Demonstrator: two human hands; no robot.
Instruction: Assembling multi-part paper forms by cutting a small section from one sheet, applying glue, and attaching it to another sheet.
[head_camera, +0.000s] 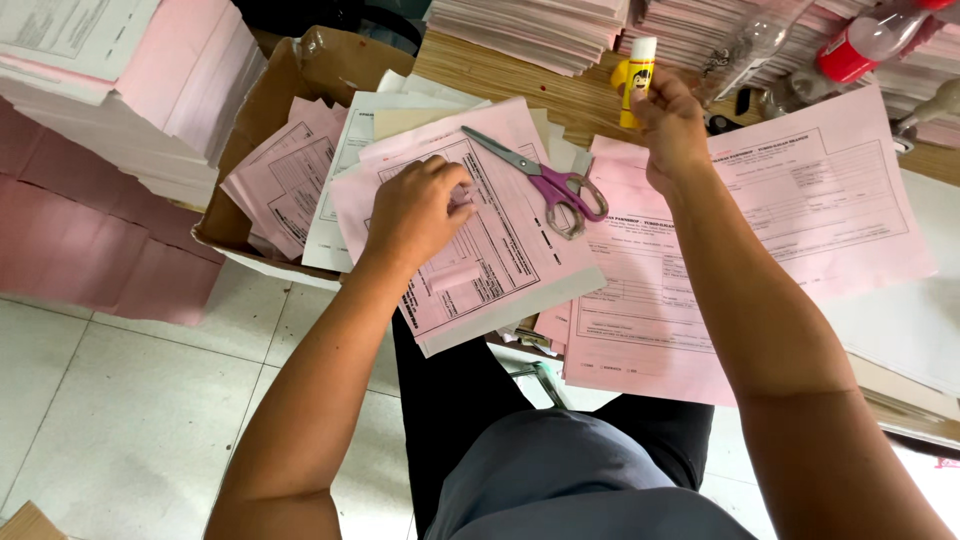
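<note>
My left hand (420, 205) rests with curled fingers on a pink printed form (490, 260) that lies over a white sheet, and pinches a small pink paper scrap at its fingertips. My right hand (670, 125) is raised over the table and grips a yellow glue stick with a white cap (636, 75). Purple-handled scissors (545, 180) lie shut on the pink form between my two hands. A larger pink form (800, 210) is spread under my right forearm.
A cardboard box (262, 110) with more pink and white forms sits at the left. Tall stacks of paper (110, 90) stand at the left and along the back. A plastic bottle with a red label (860, 45) lies at the back right. Tiled floor below.
</note>
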